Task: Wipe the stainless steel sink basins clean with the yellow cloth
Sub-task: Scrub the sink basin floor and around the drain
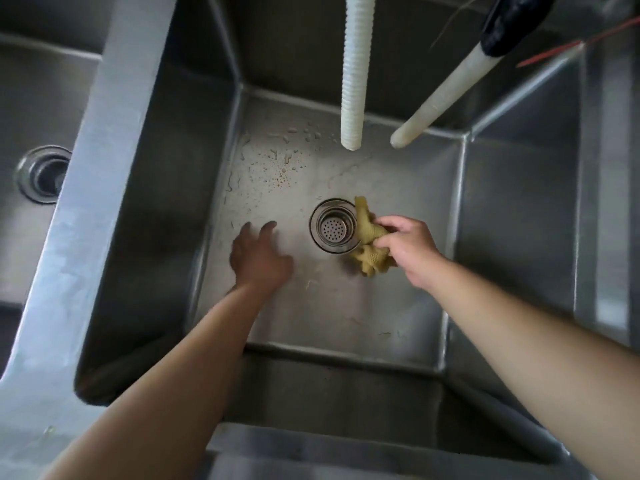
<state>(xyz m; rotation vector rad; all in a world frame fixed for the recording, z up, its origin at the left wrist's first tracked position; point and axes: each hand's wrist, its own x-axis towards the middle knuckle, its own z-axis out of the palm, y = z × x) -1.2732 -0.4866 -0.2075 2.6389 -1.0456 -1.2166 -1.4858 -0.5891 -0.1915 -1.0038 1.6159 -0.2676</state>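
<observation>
The right hand (pixel 407 249) pinches the bunched yellow cloth (pixel 369 237) beside the drain strainer (pixel 334 226); the left hand (pixel 258 256) lies spread on the basin floor (pixel 346 306). Bunched so tight (little cloth touches steel), it could snag the strainer or miss the droplets (pixel 277 157) at the far-left corner.

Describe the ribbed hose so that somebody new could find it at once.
Look at the big middle basin with the strainer drain. Two pale tubes hang over its far side. The ribbed hose is the left one: it hangs straight down and is white and ringed, while the smooth tube beside it slants.
</observation>
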